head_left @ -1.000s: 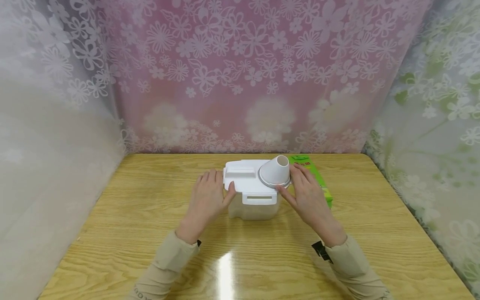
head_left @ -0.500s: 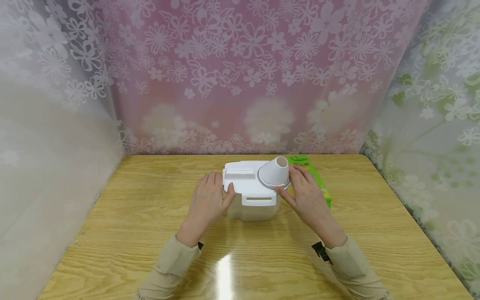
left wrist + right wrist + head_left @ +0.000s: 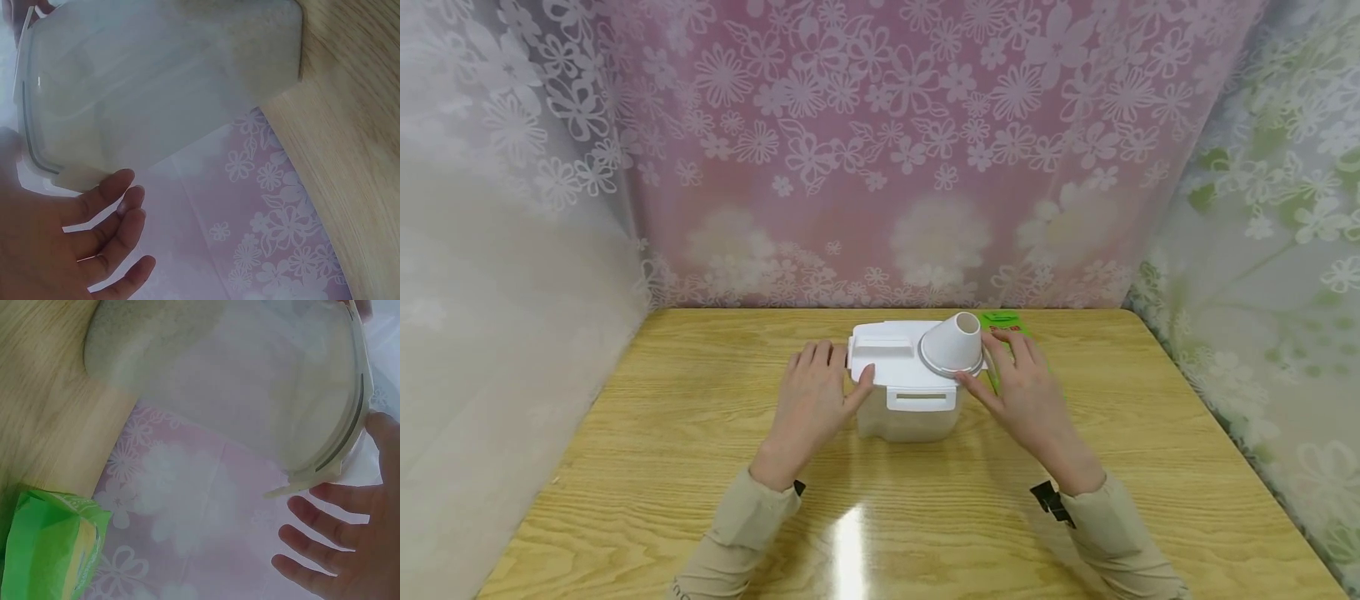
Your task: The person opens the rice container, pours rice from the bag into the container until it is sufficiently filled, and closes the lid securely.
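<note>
A clear storage container (image 3: 910, 421) with a white lid (image 3: 887, 375) stands upright on the table, pale grain-like contents (image 3: 150, 337) at its bottom. On the lid's right half sits a white cone-shaped cap (image 3: 951, 343); a slotted white latch (image 3: 921, 398) juts from the front. My left hand (image 3: 808, 396) holds the lid's left end, thumb on top, index fingertip at the side latch (image 3: 81, 179). My right hand (image 3: 1030, 400) touches the right end with its thumb, the index finger near a latch flap (image 3: 284, 489) that sticks outward. Its other fingers are spread and relaxed.
A green packet (image 3: 50, 544) lies behind and right of the container, partly hidden by my right hand in the head view. The wood-grain table (image 3: 700, 467) ends at a pink floral curtain (image 3: 865, 167), with pale floral sheets on both sides.
My right hand has shifted slightly right, its fingers lifting and spreading away from the lid's right end. The left hand and the container stay nearly where they were.
</note>
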Demonstrator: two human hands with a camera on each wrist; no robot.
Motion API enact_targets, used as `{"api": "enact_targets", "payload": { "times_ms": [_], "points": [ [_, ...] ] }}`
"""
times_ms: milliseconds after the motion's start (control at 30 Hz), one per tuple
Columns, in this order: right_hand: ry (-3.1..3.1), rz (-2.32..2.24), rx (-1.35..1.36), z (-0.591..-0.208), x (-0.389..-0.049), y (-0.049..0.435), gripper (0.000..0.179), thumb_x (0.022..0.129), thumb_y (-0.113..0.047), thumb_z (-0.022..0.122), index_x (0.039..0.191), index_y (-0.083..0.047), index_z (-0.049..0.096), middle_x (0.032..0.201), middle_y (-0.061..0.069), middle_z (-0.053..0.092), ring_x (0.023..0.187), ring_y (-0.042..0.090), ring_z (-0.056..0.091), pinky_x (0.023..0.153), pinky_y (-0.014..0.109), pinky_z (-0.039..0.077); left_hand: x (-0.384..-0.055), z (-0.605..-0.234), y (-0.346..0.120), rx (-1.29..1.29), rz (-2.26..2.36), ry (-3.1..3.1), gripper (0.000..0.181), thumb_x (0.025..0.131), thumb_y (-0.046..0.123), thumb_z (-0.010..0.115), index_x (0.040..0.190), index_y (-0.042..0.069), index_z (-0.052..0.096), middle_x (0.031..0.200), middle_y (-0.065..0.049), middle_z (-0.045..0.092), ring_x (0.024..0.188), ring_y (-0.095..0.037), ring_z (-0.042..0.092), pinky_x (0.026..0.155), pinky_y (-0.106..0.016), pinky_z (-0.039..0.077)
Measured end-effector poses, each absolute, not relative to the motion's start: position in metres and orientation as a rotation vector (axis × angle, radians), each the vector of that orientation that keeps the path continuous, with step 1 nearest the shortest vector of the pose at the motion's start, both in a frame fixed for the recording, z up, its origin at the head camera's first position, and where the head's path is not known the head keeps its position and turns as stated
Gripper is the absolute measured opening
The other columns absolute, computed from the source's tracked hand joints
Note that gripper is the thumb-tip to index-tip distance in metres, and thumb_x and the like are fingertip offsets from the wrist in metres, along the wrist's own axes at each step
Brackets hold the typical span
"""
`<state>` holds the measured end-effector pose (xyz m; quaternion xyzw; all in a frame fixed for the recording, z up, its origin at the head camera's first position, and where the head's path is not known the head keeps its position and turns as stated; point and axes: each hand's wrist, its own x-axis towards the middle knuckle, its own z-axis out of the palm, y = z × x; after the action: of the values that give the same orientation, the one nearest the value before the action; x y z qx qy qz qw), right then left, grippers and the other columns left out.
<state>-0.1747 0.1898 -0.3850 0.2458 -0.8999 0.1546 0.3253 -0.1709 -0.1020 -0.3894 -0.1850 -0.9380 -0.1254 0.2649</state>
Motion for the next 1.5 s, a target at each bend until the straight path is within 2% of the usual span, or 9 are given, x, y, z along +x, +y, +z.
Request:
{"api": "enact_targets", "payload": {
  "times_ms": [167, 400, 533, 633, 700, 933, 1133, 1367, 1500],
  "points": [
    [-2.362, 0.362, 0.652, -0.381, -0.174, 0.196, 0.08, 0.099, -0.068, 0.038, 0.125, 0.004, 0.062, 0.108, 0.022, 0.061, 0.098, 0.042, 0.06, 0.086, 0.055, 0.053, -0.171, -0.388, -0.101, -0.495, -0.331, -2.505, 0.057, 0.1, 0.051, 0.046, 0.111, -0.001, 0.066, 0.106, -0.019, 0.068, 0.102, -0.036, 0.062, 0.089, -0.049, 0.052],
    [-2.382, 0.34, 0.614, -0.377, -0.173, 0.207, 0.031, 0.1, -0.033, 0.064, 0.11, -0.004, 0.068, 0.097, 0.013, 0.066, 0.092, 0.036, 0.061, 0.075, 0.048, 0.055, -0.172, -0.389, -0.1, -0.519, -0.401, -2.475, 0.058, 0.101, 0.046, 0.049, 0.134, 0.0, 0.057, 0.117, -0.021, 0.064, 0.109, -0.038, 0.062, 0.092, -0.051, 0.051],
    [-2.385, 0.251, 0.622, -0.378, -0.173, 0.21, 0.056, 0.104, -0.055, 0.045, 0.101, -0.005, 0.069, 0.091, 0.01, 0.068, 0.085, 0.033, 0.06, 0.069, 0.045, 0.054, -0.173, -0.39, -0.1, -0.577, -0.505, -2.46, 0.058, 0.102, 0.039, 0.05, 0.146, 0.002, 0.048, 0.129, -0.022, 0.059, 0.117, -0.04, 0.059, 0.098, -0.055, 0.049],
    [-2.375, 0.171, 0.641, -0.38, -0.173, 0.208, 0.079, 0.099, -0.071, 0.026, 0.098, -0.005, 0.069, 0.089, 0.01, 0.068, 0.082, 0.033, 0.061, 0.066, 0.044, 0.054, -0.174, -0.39, -0.099, -0.625, -0.581, -2.472, 0.057, 0.103, 0.035, 0.048, 0.149, 0.001, 0.044, 0.137, -0.022, 0.054, 0.122, -0.039, 0.055, 0.105, -0.055, 0.045],
    [-2.367, 0.139, 0.643, -0.381, -0.173, 0.205, 0.084, 0.096, -0.075, 0.024, 0.097, -0.004, 0.068, 0.088, 0.011, 0.068, 0.081, 0.033, 0.061, 0.065, 0.044, 0.055, -0.174, -0.39, -0.099, -0.649, -0.613, -2.492, 0.057, 0.105, 0.034, 0.046, 0.15, 0.0, 0.041, 0.141, -0.022, 0.052, 0.126, -0.038, 0.053, 0.109, -0.054, 0.042],
    [-2.348, 0.105, 0.621, -0.385, -0.173, 0.194, 0.084, 0.096, -0.077, 0.028, 0.09, 0.0, 0.06, 0.086, 0.015, 0.064, 0.08, 0.036, 0.06, 0.062, 0.046, 0.053, -0.176, -0.391, -0.099, -0.679, -0.636, -2.496, 0.056, 0.104, 0.033, 0.045, 0.146, -0.004, 0.044, 0.144, -0.023, 0.051, 0.129, -0.039, 0.053, 0.112, -0.053, 0.04],
    [-2.335, 0.092, 0.663, -0.385, -0.172, 0.189, 0.084, 0.101, -0.07, 0.024, 0.091, 0.005, 0.057, 0.084, 0.02, 0.06, 0.08, 0.038, 0.057, 0.067, 0.047, 0.053, -0.179, -0.393, -0.099, -0.694, -0.633, -2.445, 0.054, 0.103, 0.031, 0.044, 0.142, -0.006, 0.047, 0.142, -0.024, 0.053, 0.126, -0.039, 0.054, 0.11, -0.053, 0.042],
    [-2.31, 0.102, 0.662, -0.387, -0.171, 0.186, 0.079, 0.104, -0.066, 0.025, 0.086, 0.005, 0.055, 0.082, 0.022, 0.058, 0.083, 0.043, 0.056, 0.085, 0.058, 0.047, -0.178, -0.393, -0.098, -0.687, -0.624, -2.437, 0.054, 0.103, 0.031, 0.042, 0.143, -0.005, 0.047, 0.142, -0.023, 0.053, 0.125, -0.039, 0.055, 0.109, -0.053, 0.042],
    [-2.306, 0.109, 0.657, -0.388, -0.17, 0.185, 0.078, 0.104, -0.065, 0.026, 0.084, 0.005, 0.054, 0.08, 0.021, 0.058, 0.081, 0.043, 0.056, 0.084, 0.057, 0.045, -0.179, -0.394, -0.098, -0.689, -0.613, -2.421, 0.053, 0.103, 0.031, 0.042, 0.141, -0.005, 0.049, 0.14, -0.022, 0.055, 0.122, -0.039, 0.056, 0.108, -0.053, 0.043]
  ]
}}
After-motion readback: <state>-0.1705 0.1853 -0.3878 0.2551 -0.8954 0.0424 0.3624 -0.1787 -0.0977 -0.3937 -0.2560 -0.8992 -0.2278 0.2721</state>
